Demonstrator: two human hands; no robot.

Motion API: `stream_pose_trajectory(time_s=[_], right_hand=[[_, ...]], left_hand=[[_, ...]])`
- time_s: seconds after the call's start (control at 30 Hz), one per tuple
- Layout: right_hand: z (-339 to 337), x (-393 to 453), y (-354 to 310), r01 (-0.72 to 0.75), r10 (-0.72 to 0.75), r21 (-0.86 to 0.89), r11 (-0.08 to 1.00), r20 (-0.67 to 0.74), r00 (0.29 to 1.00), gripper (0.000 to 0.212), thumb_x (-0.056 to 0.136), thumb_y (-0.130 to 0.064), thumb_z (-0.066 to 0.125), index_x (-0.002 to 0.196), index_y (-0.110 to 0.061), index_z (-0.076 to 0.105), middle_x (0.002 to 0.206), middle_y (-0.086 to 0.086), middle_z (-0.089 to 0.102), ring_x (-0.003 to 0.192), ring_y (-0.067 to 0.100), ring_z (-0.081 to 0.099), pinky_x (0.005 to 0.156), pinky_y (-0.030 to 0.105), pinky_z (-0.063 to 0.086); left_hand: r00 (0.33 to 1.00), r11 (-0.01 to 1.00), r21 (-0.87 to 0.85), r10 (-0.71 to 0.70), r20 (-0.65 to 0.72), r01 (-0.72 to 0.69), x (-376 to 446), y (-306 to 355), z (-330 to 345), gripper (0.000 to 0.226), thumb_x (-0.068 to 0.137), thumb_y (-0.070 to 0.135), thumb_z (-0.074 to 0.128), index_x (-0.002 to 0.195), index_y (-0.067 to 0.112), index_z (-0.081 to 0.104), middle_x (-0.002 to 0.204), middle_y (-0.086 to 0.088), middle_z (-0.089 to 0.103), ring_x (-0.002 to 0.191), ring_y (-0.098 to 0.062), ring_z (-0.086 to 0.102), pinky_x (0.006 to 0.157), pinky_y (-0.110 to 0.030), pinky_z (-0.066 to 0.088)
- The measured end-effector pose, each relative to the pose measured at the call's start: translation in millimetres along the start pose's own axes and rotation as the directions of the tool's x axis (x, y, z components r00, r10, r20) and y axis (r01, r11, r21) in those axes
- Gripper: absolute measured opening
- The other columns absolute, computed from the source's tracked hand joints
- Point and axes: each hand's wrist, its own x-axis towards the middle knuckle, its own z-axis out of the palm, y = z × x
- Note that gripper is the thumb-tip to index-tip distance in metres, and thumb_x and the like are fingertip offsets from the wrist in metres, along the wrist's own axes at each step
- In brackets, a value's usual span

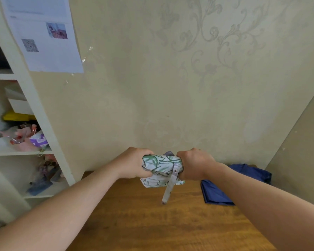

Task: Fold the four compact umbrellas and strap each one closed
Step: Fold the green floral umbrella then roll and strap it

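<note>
Left hand (pixel 134 163) and right hand (pixel 194 163): fingers curled tight, clamped on opposite ends of leaf-print umbrella (pixel 159 169), held above table (pixel 152 223). Strap (pixel 169 189) hangs loose below fingers. Blue umbrella (pixel 217 192) right of right hand, partly hidden by forearm. Wall paper (pixel 43 33): print illegible.

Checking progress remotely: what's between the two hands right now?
In the head view, the leaf-print umbrella, bundled, spans from left hand to right hand; both grip it. Its strap hangs loose, unfastened.
</note>
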Motion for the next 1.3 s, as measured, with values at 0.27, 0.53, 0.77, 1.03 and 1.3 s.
stream_pose_trajectory(time_s=[0.27,0.53,0.77,1.03,1.3], right_hand=[[-2,2,-4,-0.028,0.028,0.008,1.0,0.077,0.997,0.035,0.072,-0.052,0.07,0.096,-0.036,0.05,0.085,-0.009,0.062,0.078,0.018,0.063,0.072,0.039,0.062],[-5,1,-19,-0.019,0.022,-0.083,0.996,0.044,0.999,0.036,0.08,-0.044,0.067,0.11,-0.029,0.056,0.09,-0.003,0.061,0.08,0.025,0.06,0.072,0.037,0.057],[-13,-2,-23,-0.027,0.022,0.064,0.998,0.074,0.997,0.032,0.081,-0.048,0.069,0.097,-0.036,0.044,0.083,-0.008,0.056,0.084,0.023,0.061,0.069,0.032,0.049],[-20,-4,-20,0.008,-0.03,0.218,0.976,0.098,0.995,0.026,0.08,-0.046,0.072,0.079,-0.038,0.047,0.087,-0.004,0.066,0.084,0.022,0.065,0.072,0.036,0.055],[-9,8,-8,0.048,-0.047,0.03,0.998,-0.052,0.998,0.04,0.075,-0.072,0.059,0.096,-0.039,0.048,0.093,-0.008,0.056,0.089,0.02,0.059,0.078,0.04,0.056]], left_hand=[[0.992,0.863,0.499,0.014,0.124,-0.075,4,10,-5,0.095,0.071,0.068,0.084,0.152,0.039,0.044,0.134,0.01,0.06,0.127,-0.019,0.054,0.099,-0.037,0.049],[0.974,0.809,0.559,0.07,0.214,-0.181,21,50,-5,0.09,0.074,0.06,0.083,0.15,0.037,0.041,0.126,0.006,0.062,0.117,-0.021,0.058,0.095,-0.04,0.052],[0.98,0.747,0.664,0.144,-0.135,-0.018,17,26,30,0.04,0.085,0.053,0.074,0.107,0.028,0.051,0.1,0.005,0.064,0.09,-0.024,0.064,0.067,-0.035,0.043],[0.966,0.718,0.696,0.176,-0.192,0.008,18,14,26,0.029,0.079,0.016,0.073,0.096,0.028,0.053,0.087,0.007,0.063,0.076,-0.023,0.06,0.057,-0.032,0.043],[0.968,0.729,0.678,0.093,-0.232,0.092,14,27,27,0.026,0.089,0.018,0.064,0.11,0.027,0.053,0.101,0.003,0.066,0.081,-0.025,0.061,0.06,-0.033,0.038]])
